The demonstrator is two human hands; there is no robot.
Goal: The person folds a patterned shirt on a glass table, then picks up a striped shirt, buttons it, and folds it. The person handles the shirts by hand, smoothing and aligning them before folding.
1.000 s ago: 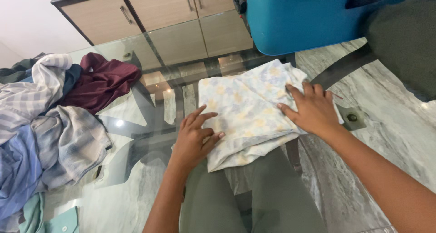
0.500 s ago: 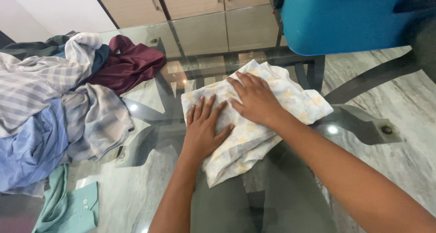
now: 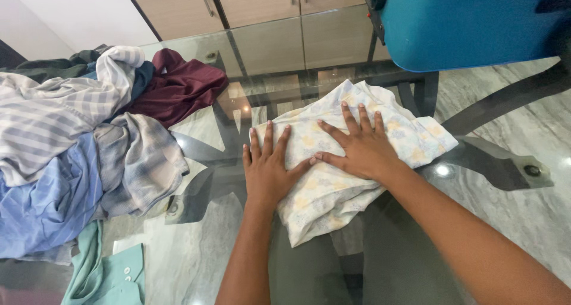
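A folded white cloth with pale yellow and blue flowers (image 3: pixel 410 135) lies on a glass table top (image 3: pixel 196 257). My left hand (image 3: pixel 269 168) rests flat on the cloth's left part, fingers spread and pointing away from me. My right hand (image 3: pixel 357 147) lies flat on the middle of the cloth, fingers apart, thumb nearly touching the left hand. Neither hand grips the fabric; both press it down.
A heap of clothes covers the table's left: striped grey-white shirts (image 3: pixel 47 115), a maroon garment (image 3: pixel 178 88), a light blue one (image 3: pixel 41 204), a teal buttoned piece (image 3: pixel 104 278). A blue suitcase-like case (image 3: pixel 464 22) stands at the upper right. Wooden cabinets (image 3: pixel 250 2) lie behind.
My right hand slid from the cloth's right edge to its middle and spread flat. My left hand flattened on the cloth. The view shifted slightly.
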